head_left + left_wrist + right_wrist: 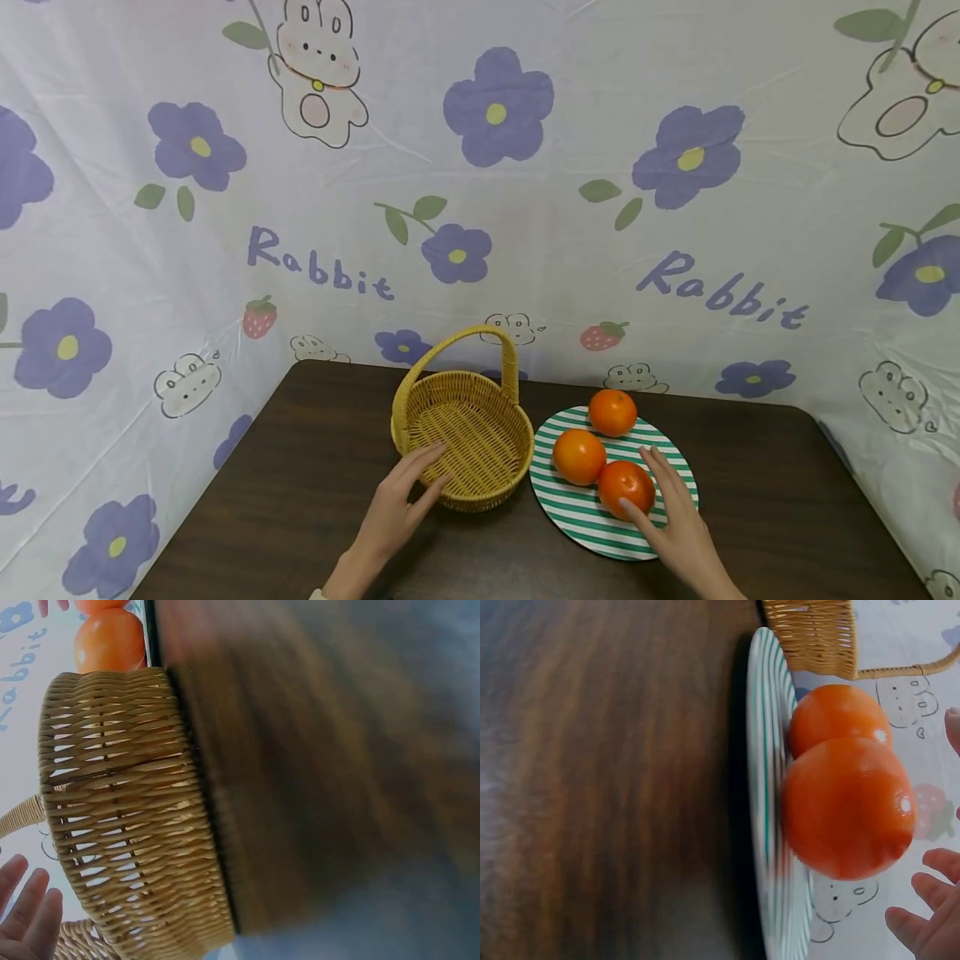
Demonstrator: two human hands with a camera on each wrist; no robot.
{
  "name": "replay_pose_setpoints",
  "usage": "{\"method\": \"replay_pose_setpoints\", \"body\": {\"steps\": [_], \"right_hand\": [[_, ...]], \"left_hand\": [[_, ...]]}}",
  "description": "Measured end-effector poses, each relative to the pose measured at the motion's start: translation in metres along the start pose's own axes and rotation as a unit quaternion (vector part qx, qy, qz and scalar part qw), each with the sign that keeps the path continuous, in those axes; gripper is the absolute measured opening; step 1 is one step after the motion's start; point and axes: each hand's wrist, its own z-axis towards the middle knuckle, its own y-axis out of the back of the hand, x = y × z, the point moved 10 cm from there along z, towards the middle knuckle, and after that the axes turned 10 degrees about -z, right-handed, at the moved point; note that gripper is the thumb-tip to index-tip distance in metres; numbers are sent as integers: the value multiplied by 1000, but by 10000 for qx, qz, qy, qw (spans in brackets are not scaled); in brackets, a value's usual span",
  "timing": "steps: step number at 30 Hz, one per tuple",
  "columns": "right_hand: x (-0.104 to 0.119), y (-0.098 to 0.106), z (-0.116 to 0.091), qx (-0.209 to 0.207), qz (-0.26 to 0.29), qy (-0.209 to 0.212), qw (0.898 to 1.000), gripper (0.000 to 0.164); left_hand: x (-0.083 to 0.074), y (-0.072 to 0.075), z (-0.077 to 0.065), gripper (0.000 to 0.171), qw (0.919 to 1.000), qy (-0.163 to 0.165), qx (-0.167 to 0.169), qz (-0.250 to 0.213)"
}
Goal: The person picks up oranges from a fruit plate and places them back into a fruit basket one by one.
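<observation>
Two oranges (579, 457) and a smooth, redder round fruit (624, 490) sit together on a round plate (577, 521) with green and white stripes. My right hand (681, 533) hovers at the near right side of the plate, thumb in front of the redder fruit and fingers spread along its right. Shiny and close, the redder fruit also fills much of the right wrist view. My left hand (390, 506) is at the front left rim of a yellow wicker basket (476, 503), fingers extended and holding nothing. No fruit lies inside the basket, whose tall handle arches over it.
Basket and plate stand side by side on a dark wooden table (300, 500). Behind and to both sides hangs a white cloth (540, 217) printed with purple flowers and rabbits. The table's back edge runs close behind the basket.
</observation>
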Motion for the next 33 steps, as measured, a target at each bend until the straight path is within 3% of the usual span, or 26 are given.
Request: {"method": "replay_pose_setpoints", "body": {"steps": [4,11,15,19,25,33], "right_hand": [[-7,-4,-3,50,30,-104,9999,77],[-14,-10,-4,44,11,-90,9999,80],[-19,-14,-5,53,19,-104,9999,82],[-22,-16,-4,34,16,-99,9999,84],[-23,-17,-3,17,95,-101,9999,86],[-21,-18,0,16,160,-141,9998,86]], "left_hand": [[6,7,-6,44,9995,320,-44,-6],[20,27,-15,25,9967,575,-574,-49],[28,36,-18,21,9929,898,-779,10],[35,40,-21,31,9879,1263,-887,152],[49,38,-21,57,9839,1620,-751,97],[63,33,-17,70,9777,2032,-516,-84]]}}
